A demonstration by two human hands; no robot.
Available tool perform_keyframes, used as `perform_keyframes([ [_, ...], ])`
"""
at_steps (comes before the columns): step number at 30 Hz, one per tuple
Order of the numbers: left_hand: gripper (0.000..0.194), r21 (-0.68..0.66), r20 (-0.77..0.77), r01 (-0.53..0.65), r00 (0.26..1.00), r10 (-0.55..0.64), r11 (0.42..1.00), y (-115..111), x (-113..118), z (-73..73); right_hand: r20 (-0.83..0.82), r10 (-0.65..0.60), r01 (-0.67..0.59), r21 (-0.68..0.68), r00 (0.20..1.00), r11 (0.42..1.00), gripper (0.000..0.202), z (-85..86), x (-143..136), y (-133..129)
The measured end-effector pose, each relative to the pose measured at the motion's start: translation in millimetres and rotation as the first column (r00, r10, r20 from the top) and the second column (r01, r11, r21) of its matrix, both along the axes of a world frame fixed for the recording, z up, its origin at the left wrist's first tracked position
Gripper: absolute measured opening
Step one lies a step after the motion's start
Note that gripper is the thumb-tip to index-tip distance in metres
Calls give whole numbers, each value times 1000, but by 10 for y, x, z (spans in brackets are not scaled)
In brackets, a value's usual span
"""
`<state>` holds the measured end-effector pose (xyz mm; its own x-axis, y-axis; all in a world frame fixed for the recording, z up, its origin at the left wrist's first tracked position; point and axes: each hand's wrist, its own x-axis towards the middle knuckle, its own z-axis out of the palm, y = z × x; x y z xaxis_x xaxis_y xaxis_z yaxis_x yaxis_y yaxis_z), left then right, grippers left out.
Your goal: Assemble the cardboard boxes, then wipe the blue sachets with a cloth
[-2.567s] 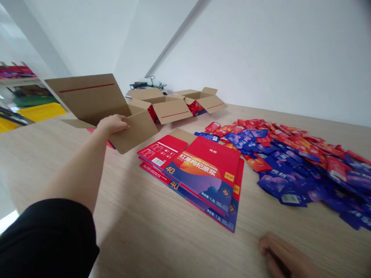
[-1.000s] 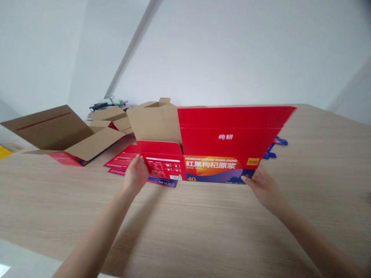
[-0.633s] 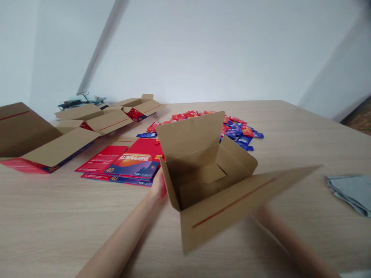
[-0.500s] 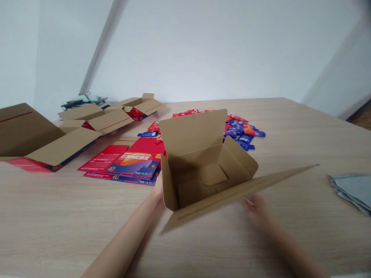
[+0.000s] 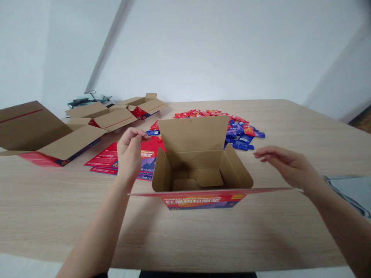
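An open cardboard box [image 5: 197,160] stands upright on the table in front of me, its flaps spread and its red and purple printed side facing me. No packets show inside it. My left hand [image 5: 130,152] is raised left of the box, over the flat printed cartons [image 5: 104,158], fingers curled with thumb and fingertips near each other; whether anything is between them is too small to tell. My right hand [image 5: 285,166] hovers right of the box with fingers stretched out, holding nothing. Behind the box lies a pile of red packets [image 5: 213,112] and blue packets [image 5: 240,144].
Several opened boxes [image 5: 72,144] stand at the left and back left of the wooden table [image 5: 72,216]. Dark cables [image 5: 84,102] lie behind them. A grey cloth [image 5: 352,191] is at the right edge, and a wall rises behind the table.
The box has turned to stand squarely before me, its printed side now showing. Both hands have let go of it and moved up and outward, one to each side.
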<state>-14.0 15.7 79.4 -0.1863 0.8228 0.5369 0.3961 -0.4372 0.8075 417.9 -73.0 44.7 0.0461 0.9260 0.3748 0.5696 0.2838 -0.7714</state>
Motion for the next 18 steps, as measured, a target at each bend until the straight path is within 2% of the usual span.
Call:
perform_keyframes([
  [1,15,106,57,103,992,-109,989,-34,23,148,9,36,-36,54,999,998,28,156,-115,73],
  [2,13,106,22,229,972,-232,968,-63,67,286,8,87,-87,74,996,993,26,292,-255,146],
  [3,14,34,-43,362,932,-360,932,-85,127,404,-10,152,-151,72,988,986,26,406,-410,219],
  [4,17,-83,-114,488,861,-495,869,-98,197,492,-21,225,-224,50,974,973,26,495,-567,292],
  [5,20,-215,-182,585,763,-620,782,-101,267,546,-33,307,-306,36,951,951,25,559,-713,364],
  [7,24,-482,-274,644,533,-801,594,-86,365,546,-35,459,-460,-22,888,888,25,608,-928,504],
  [8,25,-584,-314,611,438,-843,535,-75,378,496,-17,522,-522,-70,853,850,25,593,-983,565],
  [9,26,-653,-361,554,372,-855,516,-66,364,420,19,567,-560,-129,824,818,26,552,-998,616],
  [10,26,-684,-416,497,334,-846,533,-64,326,322,66,590,-570,-191,804,799,26,486,-977,653],
  [11,27,-678,-481,458,316,-818,576,-71,269,206,122,593,-555,-243,796,795,26,399,-929,672],
  [12,26,-643,-538,454,306,-785,617,-89,204,75,178,574,-521,-271,799,809,26,293,-864,672],
  [14,25,-488,-603,554,345,-719,675,-162,88,-214,235,505,-455,-236,831,858,25,49,-736,617],
  [15,26,-379,-601,620,400,-692,687,-215,52,-363,223,474,-442,-180,852,879,26,-76,-696,569],
  [16,29,-215,-570,635,535,-623,742,-273,35,-506,190,453,-440,-109,871,892,26,-192,-679,514],
  [17,33,-111,-535,607,631,-562,787,-332,38,-637,150,430,-429,-36,891,902,29,-290,-684,460],
  [18,36,-37,-501,581,693,-518,813,-385,57,-749,112,410,-415,17,905,910,33,-364,-706,413],
])
